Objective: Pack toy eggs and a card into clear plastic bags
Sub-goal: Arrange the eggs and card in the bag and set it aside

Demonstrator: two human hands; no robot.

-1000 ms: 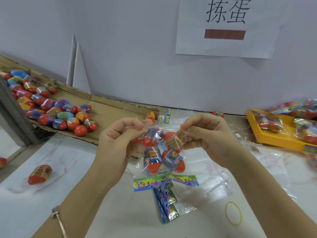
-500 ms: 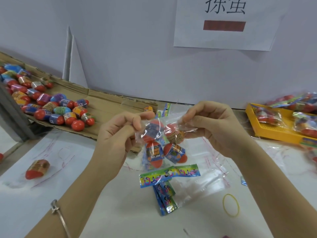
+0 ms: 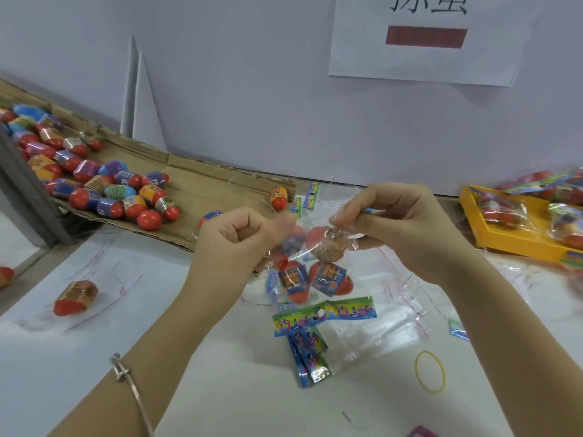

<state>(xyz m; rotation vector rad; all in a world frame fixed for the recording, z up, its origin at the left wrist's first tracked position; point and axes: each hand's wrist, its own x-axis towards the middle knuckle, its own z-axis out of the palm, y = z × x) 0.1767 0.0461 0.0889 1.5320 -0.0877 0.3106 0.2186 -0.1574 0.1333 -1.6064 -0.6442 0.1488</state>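
**Desk:** What lies nearest the camera?

**Photographer:** A yellow rubber band (image 3: 430,371) and some folded cards (image 3: 310,357) on the white counter (image 3: 220,389). A printed card (image 3: 325,315) lies flat just below the bag, probably kept within reach for packing.

**Desk:** And the hands?

**Photographer:** The left hand (image 3: 239,244) and right hand (image 3: 400,228) hold a clear plastic bag (image 3: 315,247) up between them. The thumb and fingers (image 3: 362,212) of each hand pinch one top corner of its mouth. Toy eggs (image 3: 328,277) hang in the bottom of it. The grip looks meant to draw the mouth flat for closing. Whether a card is inside, I cannot tell.

**Desk:** Behind them?

**Photographer:** Loose eggs (image 3: 120,192) wait on a cardboard sheet (image 3: 208,187) at left. Filled bags (image 3: 501,212) sit in a yellow tray (image 3: 517,244) at right. A paper sign (image 3: 426,39) hangs on the wall.
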